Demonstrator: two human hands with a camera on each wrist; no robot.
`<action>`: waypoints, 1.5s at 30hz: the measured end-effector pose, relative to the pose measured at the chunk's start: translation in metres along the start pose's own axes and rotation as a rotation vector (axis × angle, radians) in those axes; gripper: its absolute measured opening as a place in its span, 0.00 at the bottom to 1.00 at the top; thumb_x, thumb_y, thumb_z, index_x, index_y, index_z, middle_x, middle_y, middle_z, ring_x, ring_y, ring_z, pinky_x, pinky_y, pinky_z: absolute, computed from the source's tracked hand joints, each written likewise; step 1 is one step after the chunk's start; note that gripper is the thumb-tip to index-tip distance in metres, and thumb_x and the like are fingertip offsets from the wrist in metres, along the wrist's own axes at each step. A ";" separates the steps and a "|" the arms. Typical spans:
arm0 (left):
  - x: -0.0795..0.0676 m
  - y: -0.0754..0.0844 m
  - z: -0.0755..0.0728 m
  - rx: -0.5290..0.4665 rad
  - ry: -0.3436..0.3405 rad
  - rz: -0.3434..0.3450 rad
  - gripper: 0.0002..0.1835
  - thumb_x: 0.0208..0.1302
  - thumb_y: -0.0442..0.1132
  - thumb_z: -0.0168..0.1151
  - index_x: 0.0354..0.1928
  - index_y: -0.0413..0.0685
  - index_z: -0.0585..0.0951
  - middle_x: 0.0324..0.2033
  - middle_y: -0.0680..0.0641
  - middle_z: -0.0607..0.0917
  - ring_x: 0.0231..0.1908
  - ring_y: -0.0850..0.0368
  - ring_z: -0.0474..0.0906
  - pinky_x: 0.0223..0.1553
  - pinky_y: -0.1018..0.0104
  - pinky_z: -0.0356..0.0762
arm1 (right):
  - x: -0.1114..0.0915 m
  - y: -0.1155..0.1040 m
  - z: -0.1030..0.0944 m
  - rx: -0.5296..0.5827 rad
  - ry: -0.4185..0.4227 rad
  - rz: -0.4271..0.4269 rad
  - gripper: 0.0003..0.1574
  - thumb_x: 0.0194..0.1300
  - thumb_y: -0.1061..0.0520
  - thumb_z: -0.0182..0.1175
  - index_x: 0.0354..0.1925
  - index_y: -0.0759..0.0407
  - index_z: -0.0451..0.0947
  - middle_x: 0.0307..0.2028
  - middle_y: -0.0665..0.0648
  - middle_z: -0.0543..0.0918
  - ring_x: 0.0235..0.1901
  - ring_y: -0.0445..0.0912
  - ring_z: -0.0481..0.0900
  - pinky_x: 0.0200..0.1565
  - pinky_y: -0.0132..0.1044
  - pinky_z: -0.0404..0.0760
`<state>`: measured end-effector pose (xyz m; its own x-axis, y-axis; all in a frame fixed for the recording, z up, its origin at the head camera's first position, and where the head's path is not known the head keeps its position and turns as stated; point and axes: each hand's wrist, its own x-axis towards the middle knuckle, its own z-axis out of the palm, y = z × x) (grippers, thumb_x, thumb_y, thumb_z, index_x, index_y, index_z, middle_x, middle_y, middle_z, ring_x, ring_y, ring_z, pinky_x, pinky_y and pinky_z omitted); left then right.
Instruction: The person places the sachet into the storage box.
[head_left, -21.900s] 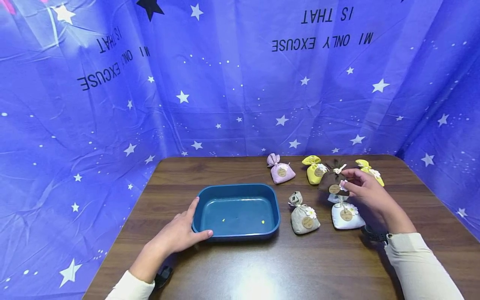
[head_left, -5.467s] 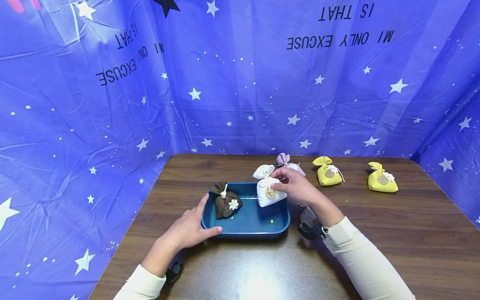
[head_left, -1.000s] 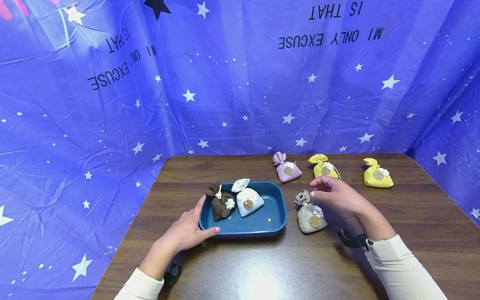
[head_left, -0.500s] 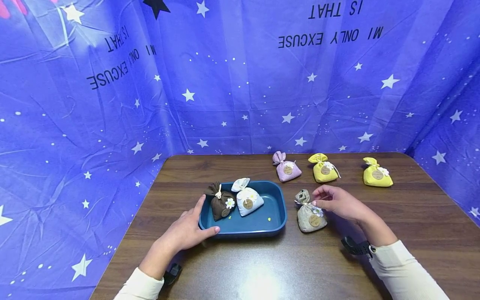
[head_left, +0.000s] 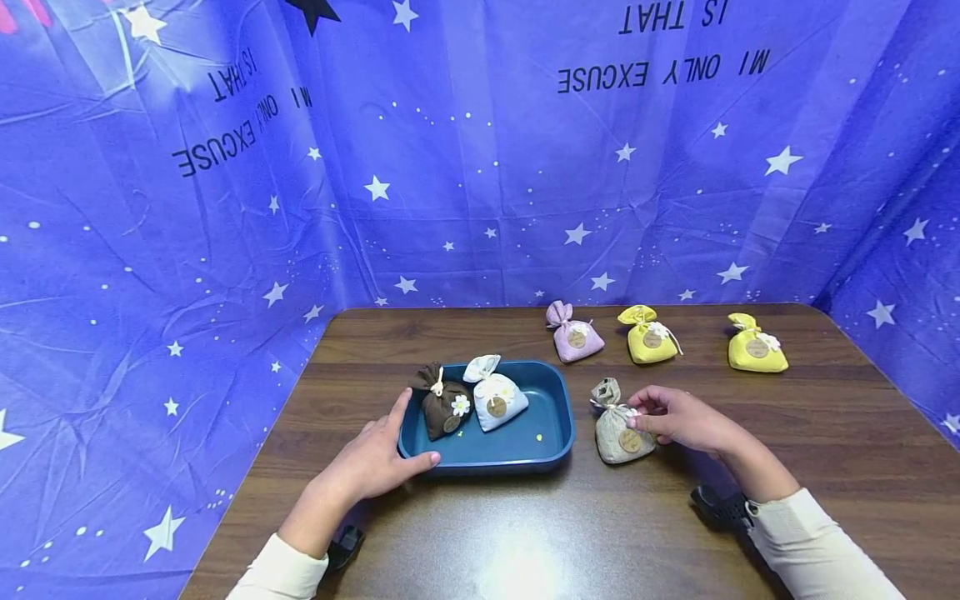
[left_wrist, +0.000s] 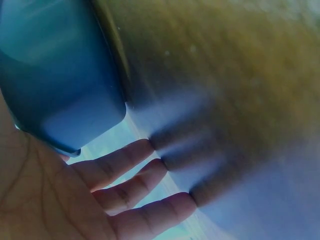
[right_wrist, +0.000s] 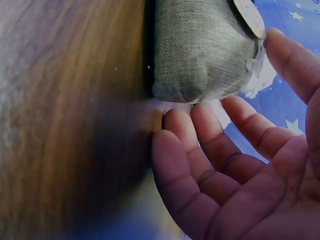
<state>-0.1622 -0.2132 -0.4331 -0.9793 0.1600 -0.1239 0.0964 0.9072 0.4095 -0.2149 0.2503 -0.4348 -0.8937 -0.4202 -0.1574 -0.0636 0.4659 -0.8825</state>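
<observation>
The left hand (head_left: 367,462) rests at the left end of a dark blue rectangular tray (head_left: 483,467), index finger at its rim and thumb at the near left corner. Its other fingers lie nearly straight beside the tray (left_wrist: 65,65) in the left wrist view. The right hand (head_left: 690,421) is at the right side of a grey drawstring sachet (head_left: 617,437) on the table. Its thumb tip is right at the white flower; the other fingertips, loosely bent, are close to the sachet (right_wrist: 200,50) in the right wrist view. Inside the tray lie a brown sachet (head_left: 438,412) and a white sachet (head_left: 510,400).
Toward the table's back edge lie a pink sachet (head_left: 573,337), a yellow sachet (head_left: 648,343) and, farther right, another yellow sachet (head_left: 753,354). A blue star-printed curtain (head_left: 487,167) hangs behind the wooden table (head_left: 360,342).
Over the last second the right hand has come down to the grey sachet's right side. Earlier, the brown and white sachets went from the table into the tray. The left hand stays at the tray.
</observation>
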 end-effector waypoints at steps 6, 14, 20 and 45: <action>0.000 0.000 0.000 -0.004 0.000 0.000 0.61 0.55 0.72 0.63 0.80 0.54 0.44 0.65 0.31 0.72 0.65 0.34 0.66 0.60 0.38 0.66 | 0.002 -0.001 0.003 0.019 -0.021 0.022 0.24 0.66 0.57 0.65 0.54 0.71 0.72 0.41 0.60 0.78 0.38 0.50 0.76 0.34 0.47 0.79; 0.000 0.001 -0.001 -0.008 0.002 -0.001 0.61 0.55 0.72 0.64 0.80 0.54 0.44 0.65 0.32 0.71 0.65 0.34 0.66 0.60 0.38 0.66 | 0.004 -0.001 0.006 0.050 -0.060 0.009 0.23 0.67 0.59 0.64 0.54 0.73 0.72 0.40 0.60 0.78 0.36 0.48 0.77 0.32 0.46 0.82; -0.001 0.001 -0.001 -0.013 0.004 -0.003 0.61 0.54 0.72 0.64 0.80 0.54 0.44 0.65 0.32 0.71 0.65 0.35 0.66 0.60 0.39 0.66 | 0.005 -0.001 0.006 0.051 -0.055 -0.008 0.22 0.67 0.60 0.63 0.53 0.72 0.72 0.39 0.60 0.78 0.35 0.47 0.77 0.30 0.45 0.82; 0.000 0.001 0.000 -0.009 0.002 0.005 0.61 0.55 0.72 0.64 0.80 0.54 0.44 0.65 0.32 0.71 0.65 0.34 0.67 0.60 0.39 0.67 | 0.012 -0.014 -0.004 -0.017 0.076 -0.089 0.17 0.64 0.60 0.67 0.47 0.69 0.76 0.35 0.59 0.78 0.32 0.44 0.75 0.25 0.39 0.79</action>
<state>-0.1619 -0.2128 -0.4325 -0.9793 0.1632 -0.1199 0.0993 0.9030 0.4181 -0.2262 0.2422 -0.4230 -0.9153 -0.4004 -0.0436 -0.1514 0.4425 -0.8839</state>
